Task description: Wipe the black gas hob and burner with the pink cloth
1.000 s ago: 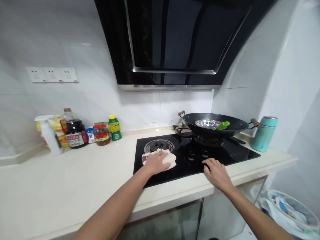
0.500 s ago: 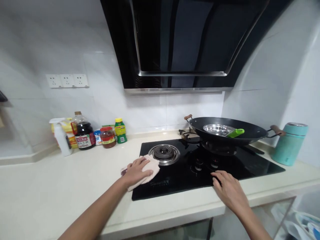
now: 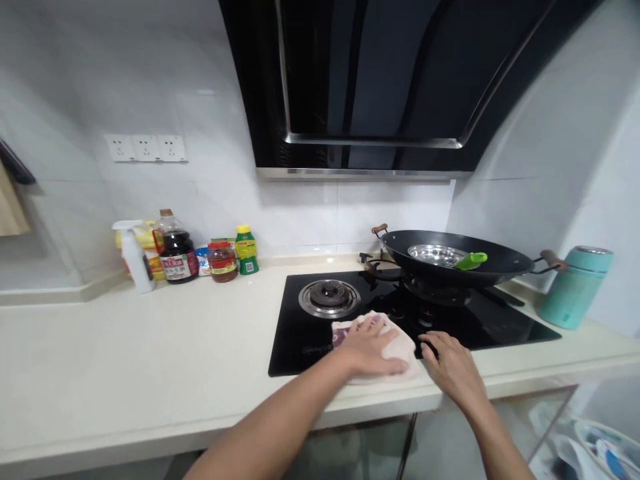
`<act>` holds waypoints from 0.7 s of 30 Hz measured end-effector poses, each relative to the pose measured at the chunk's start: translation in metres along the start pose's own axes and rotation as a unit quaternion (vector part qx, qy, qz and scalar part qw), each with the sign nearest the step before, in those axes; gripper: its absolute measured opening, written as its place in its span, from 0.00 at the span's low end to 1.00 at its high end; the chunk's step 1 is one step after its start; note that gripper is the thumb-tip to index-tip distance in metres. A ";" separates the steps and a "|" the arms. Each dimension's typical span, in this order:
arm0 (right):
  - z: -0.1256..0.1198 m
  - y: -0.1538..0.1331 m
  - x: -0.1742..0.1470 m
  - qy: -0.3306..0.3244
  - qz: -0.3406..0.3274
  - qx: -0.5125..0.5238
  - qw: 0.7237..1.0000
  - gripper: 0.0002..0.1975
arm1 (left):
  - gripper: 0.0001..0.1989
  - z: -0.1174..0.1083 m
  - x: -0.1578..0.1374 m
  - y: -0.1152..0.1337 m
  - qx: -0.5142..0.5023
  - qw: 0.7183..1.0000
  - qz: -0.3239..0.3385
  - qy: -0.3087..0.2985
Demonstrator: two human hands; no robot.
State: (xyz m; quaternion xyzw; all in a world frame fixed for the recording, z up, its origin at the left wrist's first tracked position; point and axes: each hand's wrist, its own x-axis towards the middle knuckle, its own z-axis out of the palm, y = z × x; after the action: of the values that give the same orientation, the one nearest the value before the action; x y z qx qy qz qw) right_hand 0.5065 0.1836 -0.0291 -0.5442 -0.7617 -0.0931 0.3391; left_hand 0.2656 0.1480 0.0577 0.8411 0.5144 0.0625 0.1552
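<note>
My left hand [image 3: 373,350] lies with its fingers spread flat on a pale cloth [image 3: 400,343] with a purple print. The cloth rests across the front edge of the black glass gas hob [image 3: 300,343] and laps onto the counter's front. Close by on the right, my right hand [image 3: 450,363] rests at the hob's front edge. Its fingers are loosely bent, with a gap between thumb and forefinger, and no held object shows. The left burner [image 3: 330,298] is bare, behind the cloth. The control knobs [image 3: 426,317] are partly visible behind my hands.
A black wok [image 3: 505,257] sits on the right burner, holding a metal strainer [image 3: 435,255] with a green handle. A turquoise flask [image 3: 575,290] stands beside it. A spray bottle [image 3: 135,257], soy sauce [image 3: 175,257] and jars line the back left. The range hood [image 3: 370,87] hangs overhead.
My left hand has slid the cloth rightward and towards me, from beside the left burner to the hob's front middle. My right hand has stayed nearly in place.
</note>
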 end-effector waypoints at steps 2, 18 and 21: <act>0.000 0.003 0.001 -0.007 0.001 0.009 1.000 0.19 | 0.47 0.009 0.003 0.015 -0.004 1.000 0.011 0.013; 0.010 0.021 0.001 -0.029 0.004 0.008 1.000 0.21 | 0.35 -0.003 -0.151 -0.071 0.000 0.986 -0.124 0.113; 0.012 0.026 0.001 -0.034 0.007 0.002 0.999 0.22 | 0.33 -0.016 -0.201 -0.104 0.016 0.969 -0.208 0.132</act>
State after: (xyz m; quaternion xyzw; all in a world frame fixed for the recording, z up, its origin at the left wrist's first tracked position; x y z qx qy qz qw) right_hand 0.5243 0.2004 -0.0435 -0.5517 -0.7691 -0.0705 0.3149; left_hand 0.0809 0.0170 0.0499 0.7023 0.6948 0.1312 0.0826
